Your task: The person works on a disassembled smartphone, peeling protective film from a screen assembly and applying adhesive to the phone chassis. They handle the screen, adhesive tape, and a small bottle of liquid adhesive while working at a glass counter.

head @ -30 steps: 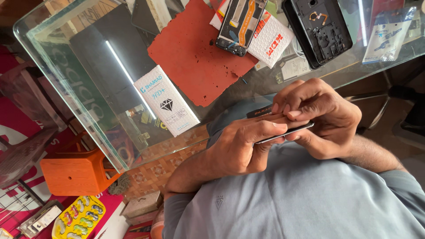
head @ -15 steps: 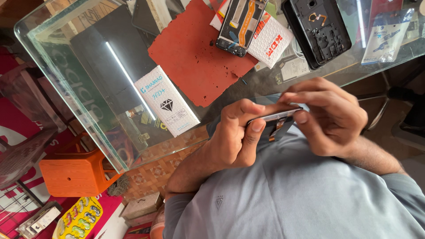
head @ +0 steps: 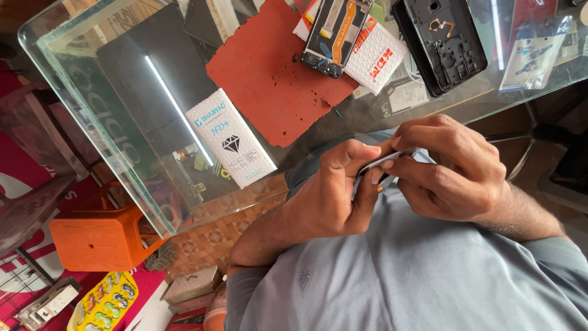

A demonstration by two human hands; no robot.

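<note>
My left hand (head: 324,190) and my right hand (head: 453,171) meet over my lap, just below the glass table's edge. Between them they grip a thin flat phone panel (head: 383,164), dark with a pale edge, seen almost edge-on. Left thumb and fingers pinch its near end; right fingers curl over the far end and hide most of it. On the table beyond lies a red mat (head: 275,79) with an opened phone frame (head: 335,34) at its top edge.
On the glass table (head: 110,122) are a white box (head: 231,138), a black phone back housing (head: 441,43), a white printed packet (head: 376,58) and a clear plastic packet (head: 533,46). An orange stool (head: 98,236) stands on the floor at left.
Both hands have risen slightly toward the table edge. The panel has been turned in the fingers, and the left thumb now presses on its near end.
</note>
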